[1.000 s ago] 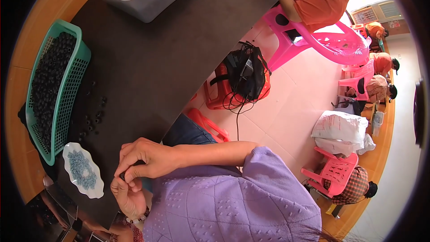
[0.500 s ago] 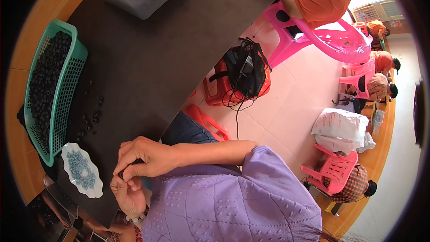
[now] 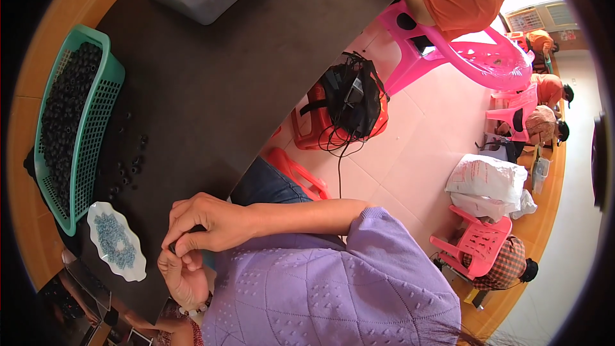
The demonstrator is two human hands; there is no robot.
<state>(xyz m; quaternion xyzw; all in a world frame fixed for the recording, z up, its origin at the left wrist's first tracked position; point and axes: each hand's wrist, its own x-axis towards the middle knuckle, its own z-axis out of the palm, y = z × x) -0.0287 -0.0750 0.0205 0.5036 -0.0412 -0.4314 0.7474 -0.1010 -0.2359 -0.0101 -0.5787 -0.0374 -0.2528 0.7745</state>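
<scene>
Right hand (image 3: 214, 223) pinches a small black piece (image 3: 172, 248) between thumb and forefinger, near the white scalloped dish (image 3: 135, 273) of pale-blue bits (image 3: 104, 226); left hand (image 3: 186, 280), curled, meets its fingertips, its grip impossible to tell.

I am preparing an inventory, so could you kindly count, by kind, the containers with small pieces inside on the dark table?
White scalloped dish: 1
Green basket: 1
Translucent grey bin: 1
Total: 3
</scene>
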